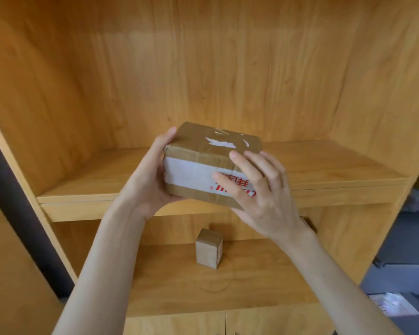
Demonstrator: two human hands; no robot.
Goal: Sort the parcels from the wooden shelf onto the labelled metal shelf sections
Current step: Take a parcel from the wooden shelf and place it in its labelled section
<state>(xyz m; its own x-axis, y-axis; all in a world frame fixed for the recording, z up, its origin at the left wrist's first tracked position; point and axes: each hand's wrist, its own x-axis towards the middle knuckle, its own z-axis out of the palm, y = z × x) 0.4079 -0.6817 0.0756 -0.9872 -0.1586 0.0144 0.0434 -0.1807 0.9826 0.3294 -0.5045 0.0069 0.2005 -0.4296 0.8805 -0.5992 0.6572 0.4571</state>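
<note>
Both hands hold a cardboard parcel [211, 165] in front of the wooden shelf [324, 165].

The left hand [153, 175] cups the parcel's left end, fingers curled round it; the right hand [259, 189] grips the near right corner, fingers spread over the white tape with red print. The parcel hangs just above the upper board's near edge. On the lower board, near the middle, a small cardboard box [209, 248] stands alone. The shelf is light orange wood grain; at far right lies a dim grey area, blurred.
</note>
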